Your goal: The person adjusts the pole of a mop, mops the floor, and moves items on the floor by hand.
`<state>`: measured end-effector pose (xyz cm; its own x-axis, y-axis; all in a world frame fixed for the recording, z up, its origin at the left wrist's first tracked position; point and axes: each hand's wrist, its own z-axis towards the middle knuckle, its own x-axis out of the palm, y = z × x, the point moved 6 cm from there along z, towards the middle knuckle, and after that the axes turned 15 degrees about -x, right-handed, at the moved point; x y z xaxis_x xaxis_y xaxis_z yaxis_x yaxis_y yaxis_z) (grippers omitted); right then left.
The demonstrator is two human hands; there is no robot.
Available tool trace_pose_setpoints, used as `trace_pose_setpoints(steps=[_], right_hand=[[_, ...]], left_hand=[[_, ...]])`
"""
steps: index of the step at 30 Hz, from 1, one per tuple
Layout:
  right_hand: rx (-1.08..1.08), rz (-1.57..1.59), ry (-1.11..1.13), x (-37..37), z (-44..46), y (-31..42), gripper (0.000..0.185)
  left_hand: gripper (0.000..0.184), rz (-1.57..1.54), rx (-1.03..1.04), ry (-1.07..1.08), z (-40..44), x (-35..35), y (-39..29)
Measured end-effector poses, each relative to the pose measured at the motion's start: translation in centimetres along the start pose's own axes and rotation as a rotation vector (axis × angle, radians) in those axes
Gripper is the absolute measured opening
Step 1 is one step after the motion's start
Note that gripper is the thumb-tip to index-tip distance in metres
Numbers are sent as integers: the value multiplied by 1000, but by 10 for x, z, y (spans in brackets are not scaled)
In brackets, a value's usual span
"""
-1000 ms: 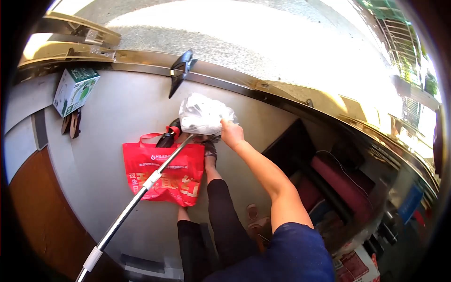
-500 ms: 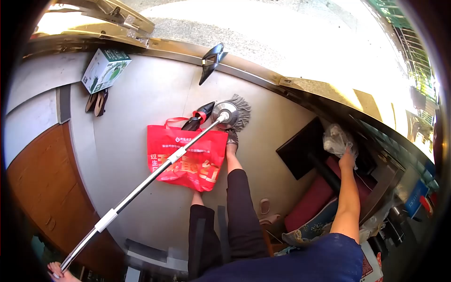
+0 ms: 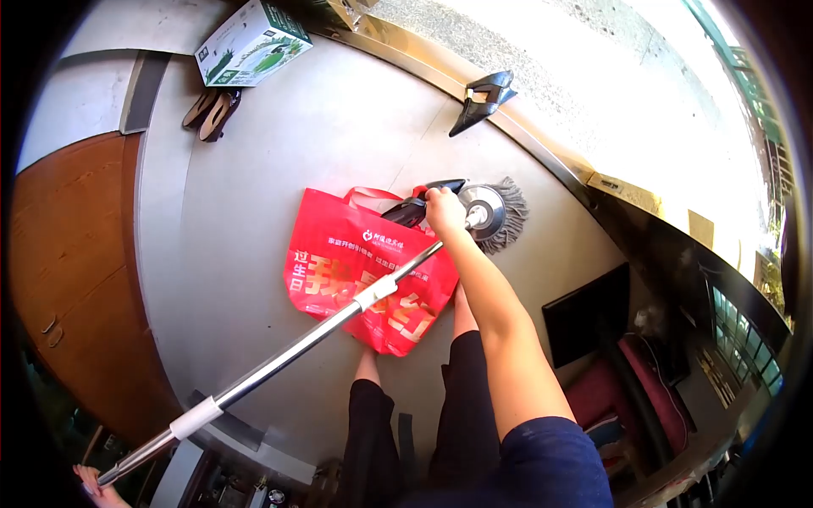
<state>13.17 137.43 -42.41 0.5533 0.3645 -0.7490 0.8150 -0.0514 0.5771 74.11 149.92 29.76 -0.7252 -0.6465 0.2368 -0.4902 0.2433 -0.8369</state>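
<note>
My left hand (image 3: 100, 487) grips the lower end of a silver mop handle (image 3: 296, 347), which slants up across the view. The mop's round steel head with grey strands (image 3: 511, 216) rests on the floor. My right hand (image 3: 445, 212) is closed over the top of a red shopping bag (image 3: 356, 245), beside the mop head; what its fingers hold is hidden. A black pointed shoe (image 3: 445, 184) and another black shoe (image 3: 405, 213) show by the bag's red strap (image 3: 366, 195). My right forearm passes over part of the mop handle.
A black shoe (image 3: 483, 102) lies at the door sill (image 3: 542, 144). On the left, a white and green box (image 3: 254, 51) stands above brown shoes (image 3: 212, 114) near a wooden cabinet (image 3: 80, 288). A black flat panel (image 3: 584, 313) and dark red cushion (image 3: 652, 381) are at the right.
My right hand has moved from a clear plastic bag on the right to the top of the red bag. The view has shifted; my left hand still holds the mop handle.
</note>
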Motion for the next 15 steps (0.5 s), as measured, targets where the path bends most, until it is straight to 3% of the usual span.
trace_pose_setpoints(steps=[2,4,6,8,11,14,15], right_hand=[[-209,-239,53,32,24,8,10],[-297,-341,146,60,38,10,11],[-289,-448,414,95,41,-4,11],[-281,-447,431,95,46,6,10],[-337,-240,170,42,66,42,16],[-19,98,-93,-25,104,22,22],[24,87,-44,-35,122,8,24]], left_hand=[[21,-1262,526,-28,-16,-23,54],[19,28,99,-238,-23,39,96],[21,-4,27,-217,-28,20,97],[22,6,17,-289,-30,17,104],[22,-50,54,-311,-30,7,101],[21,-2,79,-325,-17,8,104],[21,-13,52,-301,-14,6,98]])
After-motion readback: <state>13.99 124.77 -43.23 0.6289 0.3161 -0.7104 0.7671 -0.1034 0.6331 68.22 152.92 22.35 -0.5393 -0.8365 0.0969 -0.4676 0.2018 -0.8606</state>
